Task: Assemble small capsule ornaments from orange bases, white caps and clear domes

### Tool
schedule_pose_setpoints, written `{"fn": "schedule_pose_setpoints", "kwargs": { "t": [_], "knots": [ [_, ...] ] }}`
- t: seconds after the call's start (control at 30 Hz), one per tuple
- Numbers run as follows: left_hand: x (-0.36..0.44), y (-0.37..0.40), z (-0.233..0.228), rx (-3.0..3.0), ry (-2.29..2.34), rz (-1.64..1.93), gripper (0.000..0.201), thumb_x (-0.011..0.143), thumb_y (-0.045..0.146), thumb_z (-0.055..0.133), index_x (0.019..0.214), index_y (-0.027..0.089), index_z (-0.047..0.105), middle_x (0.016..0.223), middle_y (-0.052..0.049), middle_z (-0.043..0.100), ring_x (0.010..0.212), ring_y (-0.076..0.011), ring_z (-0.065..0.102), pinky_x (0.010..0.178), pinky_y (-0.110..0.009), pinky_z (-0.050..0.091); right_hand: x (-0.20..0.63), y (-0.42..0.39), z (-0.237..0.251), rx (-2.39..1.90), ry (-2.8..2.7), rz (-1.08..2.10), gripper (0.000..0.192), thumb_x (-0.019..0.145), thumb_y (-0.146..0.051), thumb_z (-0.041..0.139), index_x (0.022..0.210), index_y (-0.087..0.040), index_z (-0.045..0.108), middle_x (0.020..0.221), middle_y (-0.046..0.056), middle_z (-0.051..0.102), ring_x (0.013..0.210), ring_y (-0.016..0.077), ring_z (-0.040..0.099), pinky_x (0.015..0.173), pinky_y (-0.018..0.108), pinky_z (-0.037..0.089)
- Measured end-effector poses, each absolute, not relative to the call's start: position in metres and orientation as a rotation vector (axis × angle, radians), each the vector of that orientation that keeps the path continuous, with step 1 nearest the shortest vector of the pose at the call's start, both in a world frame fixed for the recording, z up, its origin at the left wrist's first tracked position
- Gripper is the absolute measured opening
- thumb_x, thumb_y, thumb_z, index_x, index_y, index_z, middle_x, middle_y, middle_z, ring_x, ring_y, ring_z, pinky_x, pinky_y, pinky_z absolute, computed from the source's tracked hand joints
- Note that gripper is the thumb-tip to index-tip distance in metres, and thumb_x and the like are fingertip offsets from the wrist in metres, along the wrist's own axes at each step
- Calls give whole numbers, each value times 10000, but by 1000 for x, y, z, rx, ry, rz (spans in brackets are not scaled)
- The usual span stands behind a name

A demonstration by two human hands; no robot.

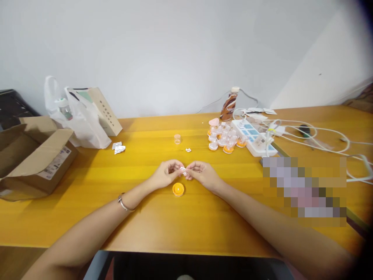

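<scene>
Between my two hands is a small white piece with dark spots (183, 170), too small to name exactly. My left hand (169, 172) pinches its left side, and my right hand (203, 175) pinches its right side. Just below the fingers an orange round cap or base (178, 189) lies on the table, with a small white spot at its centre. Beyond the hands sits another small white spotted piece (188, 150). A clear little cup (177, 139) with an orange tint stands farther back.
Several clear domed containers with orange or white bases (224, 137) cluster at the right, beside a brown drink bottle (230, 104) and a white power strip (253, 137) with loose cables. Crumpled foil (119, 148), a plastic bag (87, 122) and an open cardboard box (37, 159) occupy the left.
</scene>
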State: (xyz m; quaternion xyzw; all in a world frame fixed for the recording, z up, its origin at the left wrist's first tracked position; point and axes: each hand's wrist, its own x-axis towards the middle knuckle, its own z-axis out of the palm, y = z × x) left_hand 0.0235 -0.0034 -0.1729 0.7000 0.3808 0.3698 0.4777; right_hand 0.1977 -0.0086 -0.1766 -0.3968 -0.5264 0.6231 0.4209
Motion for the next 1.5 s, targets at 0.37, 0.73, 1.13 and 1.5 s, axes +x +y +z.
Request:
{"fn": "schedule_pose_setpoints", "kwargs": {
  "t": [0.37, 0.73, 1.13, 1.5],
  "knots": [
    [22, -3, -175, 1907, 856, 1073, 137, 786, 272, 571, 830, 143, 581, 843, -64, 623, 817, -155, 589, 800, -305, 460, 199, -10, -175, -862, -1269, 1644, 275, 657, -400, 692, 758, -193, 541, 668, -5, 658, 580, 107, 598, 618, 268, 459],
    [30, 46, -174, 2361, 1133, 995, 326, 820, 216, 489, 1144, 181, 510, 1028, -85, 547, 944, -177, 539, 863, -327, 435, 200, -8, -177, -818, -1209, 1607, 340, 630, -300, 725, 892, -209, 527, 670, -35, 643, 651, 112, 606, 668, 265, 447],
    [42, 56, -173, 2463, 1117, 904, 200, 831, 165, 466, 893, 151, 655, 857, -79, 621, 807, -160, 565, 770, -292, 446, 201, -6, -178, -839, -1236, 1598, 206, 636, -264, 725, 781, -183, 603, 684, -26, 639, 625, 88, 585, 637, 233, 448],
    [-7, 21, -180, 1944, 1235, 1046, 273, 753, 289, 594, 964, 122, 637, 882, -92, 695, 771, -166, 655, 739, -289, 514, 202, -6, -178, -877, -1222, 1623, 245, 604, -227, 739, 830, -192, 649, 772, -8, 665, 701, 103, 615, 804, 295, 468]
  ]
}}
